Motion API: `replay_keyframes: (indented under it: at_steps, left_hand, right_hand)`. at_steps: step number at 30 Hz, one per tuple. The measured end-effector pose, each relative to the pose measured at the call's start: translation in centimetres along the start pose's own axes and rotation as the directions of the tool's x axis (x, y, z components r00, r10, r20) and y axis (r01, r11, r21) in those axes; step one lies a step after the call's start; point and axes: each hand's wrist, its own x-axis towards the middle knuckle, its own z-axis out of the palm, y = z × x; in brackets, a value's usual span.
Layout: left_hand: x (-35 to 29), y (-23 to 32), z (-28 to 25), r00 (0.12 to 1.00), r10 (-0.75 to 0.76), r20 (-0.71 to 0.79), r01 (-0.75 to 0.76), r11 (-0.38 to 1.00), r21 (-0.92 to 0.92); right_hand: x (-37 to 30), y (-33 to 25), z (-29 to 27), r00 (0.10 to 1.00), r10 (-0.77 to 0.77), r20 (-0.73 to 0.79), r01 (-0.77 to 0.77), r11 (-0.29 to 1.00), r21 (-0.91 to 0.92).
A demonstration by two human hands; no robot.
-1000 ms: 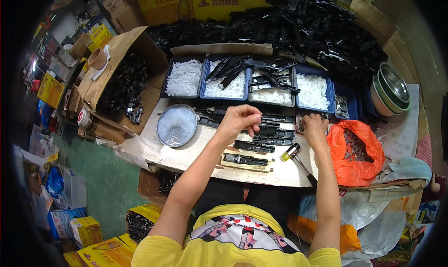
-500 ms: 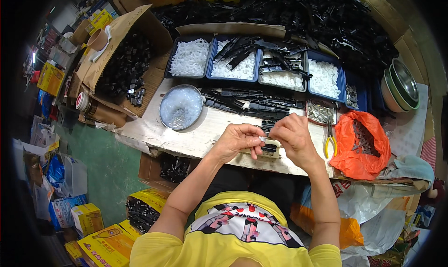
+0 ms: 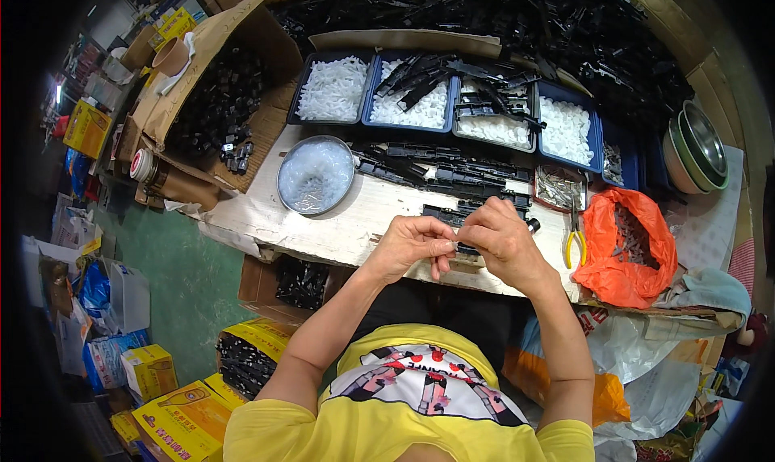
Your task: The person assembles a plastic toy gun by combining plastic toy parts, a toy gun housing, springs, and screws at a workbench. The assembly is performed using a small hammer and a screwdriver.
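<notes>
My left hand (image 3: 416, 248) and my right hand (image 3: 502, 242) meet over the front of the workbench, fingertips nearly touching. A small white plastic piece (image 3: 455, 245) is pinched in the left fingers, mostly covered. The right fingers are pressed together against it; whatever else they hold is hidden. Slim black plastic parts (image 3: 440, 214) lie just beyond the hands, and more lie in a row (image 3: 460, 174) farther back. A round metal dish (image 3: 315, 208) with clear, bluish material and small metal bits sits to the left of the hands.
Blue trays (image 3: 329, 123) of white pieces line the back, before a black parts heap (image 3: 557, 34). Yellow-handled pliers (image 3: 576, 250), a tin of metal pieces (image 3: 559, 189) and an orange bag (image 3: 601, 276) stand right. A cardboard box (image 3: 161, 111) of black pieces is at left.
My fingertips have drawn closer together, and the white piece that showed between them is now mostly covered. The whole view has shifted slightly.
</notes>
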Motion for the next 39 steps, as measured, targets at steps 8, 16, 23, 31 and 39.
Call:
replay_keyframes:
  at_steps: [8,16,23,31,39]
  left_hand:
    - [-0.3,-0.8,-0.3,0.991,0.089,-0.100,-0.094,0.994,-0.055]
    - [-0.8,-0.2,-0.5,0.880,0.474,-0.041,-0.337,0.682,0.650]
    - [-1.1,-1.4,-1.9,0.901,0.424,0.093,-0.208,0.235,0.950]
    - [-0.6,-1.2,-1.9,0.946,0.317,0.065,-0.150,0.253,0.956]
    - [1.1,0.8,-0.2,0.988,0.136,0.067,-0.071,0.027,0.997]
  right_hand:
    - [-0.9,-1.1,2.2,0.974,0.101,-0.203,-0.101,0.995,0.010]
    - [-1.8,-1.2,4.2,0.947,0.174,-0.269,-0.200,0.977,-0.071]
    - [-2.7,0.0,6.5,0.968,0.192,-0.161,-0.222,0.956,-0.191]
    - [-2.6,0.3,5.9,0.958,0.280,-0.062,-0.286,0.948,-0.138]
    - [-3.3,1.7,3.7,0.933,0.330,-0.141,-0.346,0.932,-0.107]
